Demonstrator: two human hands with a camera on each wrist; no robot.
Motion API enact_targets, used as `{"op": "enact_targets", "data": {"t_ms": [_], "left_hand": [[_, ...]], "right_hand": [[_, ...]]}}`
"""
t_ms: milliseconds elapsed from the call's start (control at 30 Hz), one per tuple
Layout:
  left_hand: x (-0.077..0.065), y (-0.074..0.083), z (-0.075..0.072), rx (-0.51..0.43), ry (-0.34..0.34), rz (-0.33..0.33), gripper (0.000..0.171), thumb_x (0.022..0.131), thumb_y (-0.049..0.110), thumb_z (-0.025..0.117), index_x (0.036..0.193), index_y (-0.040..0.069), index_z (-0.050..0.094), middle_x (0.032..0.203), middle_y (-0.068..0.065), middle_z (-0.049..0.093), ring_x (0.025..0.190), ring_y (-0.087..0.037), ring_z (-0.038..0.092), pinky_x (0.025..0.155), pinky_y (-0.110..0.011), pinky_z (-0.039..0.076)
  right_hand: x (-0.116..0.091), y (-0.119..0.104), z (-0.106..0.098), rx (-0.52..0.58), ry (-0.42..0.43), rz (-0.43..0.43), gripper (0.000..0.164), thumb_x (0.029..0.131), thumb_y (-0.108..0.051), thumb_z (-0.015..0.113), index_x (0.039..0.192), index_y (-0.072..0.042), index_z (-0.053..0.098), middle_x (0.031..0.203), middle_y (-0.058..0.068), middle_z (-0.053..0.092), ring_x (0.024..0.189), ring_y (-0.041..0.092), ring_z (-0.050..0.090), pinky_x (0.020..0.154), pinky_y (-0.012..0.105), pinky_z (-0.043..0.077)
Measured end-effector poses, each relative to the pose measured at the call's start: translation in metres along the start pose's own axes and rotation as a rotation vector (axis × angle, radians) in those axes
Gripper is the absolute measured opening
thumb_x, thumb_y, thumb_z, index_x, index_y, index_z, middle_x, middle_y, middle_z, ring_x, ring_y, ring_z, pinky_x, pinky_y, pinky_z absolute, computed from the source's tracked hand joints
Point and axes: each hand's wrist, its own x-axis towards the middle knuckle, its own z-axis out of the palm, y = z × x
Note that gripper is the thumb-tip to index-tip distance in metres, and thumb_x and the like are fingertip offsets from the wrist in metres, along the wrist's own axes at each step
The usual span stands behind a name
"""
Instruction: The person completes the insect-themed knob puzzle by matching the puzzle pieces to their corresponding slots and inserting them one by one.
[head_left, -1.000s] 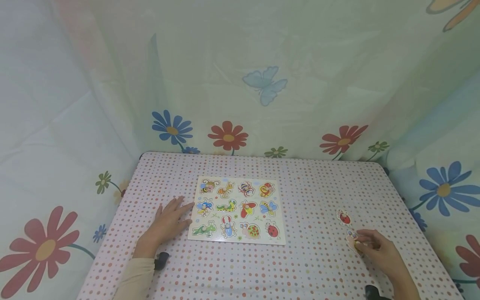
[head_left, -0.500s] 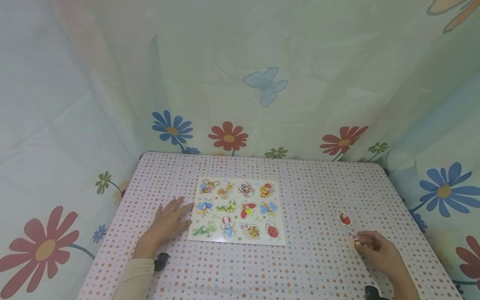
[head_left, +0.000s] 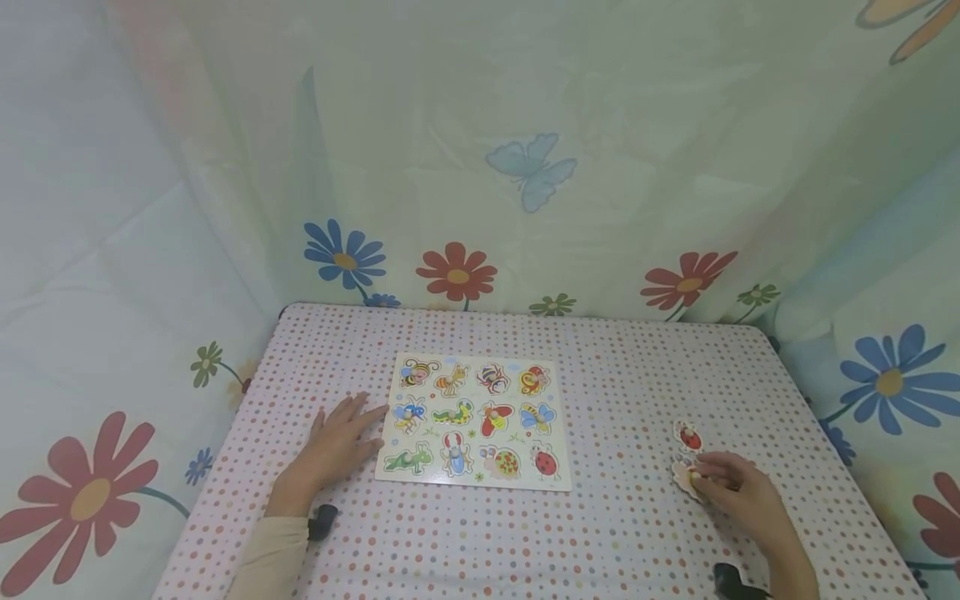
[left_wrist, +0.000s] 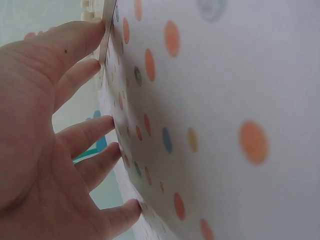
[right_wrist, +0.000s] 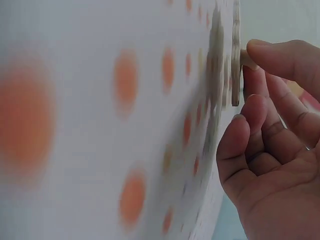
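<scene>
My right hand (head_left: 742, 498) pinches a wooden knobbed puzzle piece (head_left: 682, 478) between thumb and fingers. In the right wrist view, this thin piece (right_wrist: 235, 60) stands off the dotted cloth, its small knob (right_wrist: 248, 60) between the fingertips. Just beyond it lies a ladybug puzzle piece (head_left: 688, 437). The insect puzzle board (head_left: 474, 477) lies left of centre, with several knobbed pieces in it. Spread fingers of my left hand (head_left: 330, 450) rest by the board's left edge; thumb and index finger touch that edge in the left wrist view.
A dotted cloth covers the table (head_left: 615, 533). Flower-printed curtains (head_left: 600, 167) stand at the back and both sides. Dark wrist-worn devices show below each hand, the left one (head_left: 322, 522) beside a beige sleeve (head_left: 272, 554).
My right hand has lifted the pinched puzzle piece and shifted it a little left, close to the ladybug piece. The left hand and the board have stayed put.
</scene>
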Motion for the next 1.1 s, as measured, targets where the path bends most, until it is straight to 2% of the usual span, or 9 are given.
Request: {"op": "enact_targets", "data": {"t_ms": [100, 433, 600, 733, 1100], "left_hand": [[0.000, 0.000, 0.000, 0.005, -0.006, -0.001, 0.056, 0.096, 0.031, 0.067, 0.149, 0.022, 0.050, 0.161, -0.018, 0.027, 0.148, -0.042, 0.018, 0.115, -0.070, 0.004], [0.001, -0.002, 0.003, 0.007, -0.014, -0.011, 0.056, 0.097, 0.032, 0.066, 0.150, 0.023, 0.049, 0.162, -0.017, 0.027, 0.149, -0.041, 0.017, 0.115, -0.069, 0.003], [0.001, -0.001, 0.001, 0.002, -0.007, -0.005, 0.056, 0.097, 0.032, 0.066, 0.149, 0.023, 0.050, 0.161, -0.017, 0.027, 0.148, -0.042, 0.017, 0.115, -0.069, 0.003], [0.001, 0.000, 0.000, -0.005, -0.002, 0.000, 0.056, 0.097, 0.031, 0.066, 0.149, 0.023, 0.050, 0.161, -0.017, 0.027, 0.148, -0.042, 0.018, 0.115, -0.069, 0.003], [0.000, -0.002, 0.001, 0.005, 0.008, 0.005, 0.056, 0.097, 0.032, 0.067, 0.149, 0.023, 0.050, 0.161, -0.017, 0.028, 0.148, -0.041, 0.019, 0.115, -0.069, 0.004]], "right_hand": [[0.001, -0.012, 0.009, 0.005, -0.007, -0.062, 0.052, 0.092, -0.031, 0.076, 0.127, 0.004, 0.058, 0.110, 0.022, 0.068, 0.085, 0.014, 0.061, 0.065, 0.023, 0.051], [0.012, -0.056, 0.044, 0.076, -0.063, -0.173, 0.041, 0.088, -0.014, 0.078, 0.123, -0.002, 0.062, 0.104, 0.009, 0.070, 0.087, 0.017, 0.061, 0.070, 0.024, 0.052], [0.016, -0.074, 0.057, 0.114, -0.090, -0.256, 0.037, 0.087, -0.011, 0.078, 0.121, -0.003, 0.064, 0.099, 0.006, 0.070, 0.079, 0.015, 0.058, 0.064, 0.024, 0.050], [0.017, -0.091, 0.069, 0.136, -0.123, -0.289, 0.034, 0.086, -0.007, 0.077, 0.118, -0.005, 0.065, 0.095, 0.004, 0.068, 0.073, 0.015, 0.054, 0.058, 0.024, 0.047], [0.017, -0.134, 0.104, 0.168, -0.236, -0.434, 0.032, 0.084, -0.004, 0.078, 0.114, -0.009, 0.067, 0.088, -0.006, 0.066, 0.069, 0.011, 0.051, 0.056, 0.023, 0.045]]}}
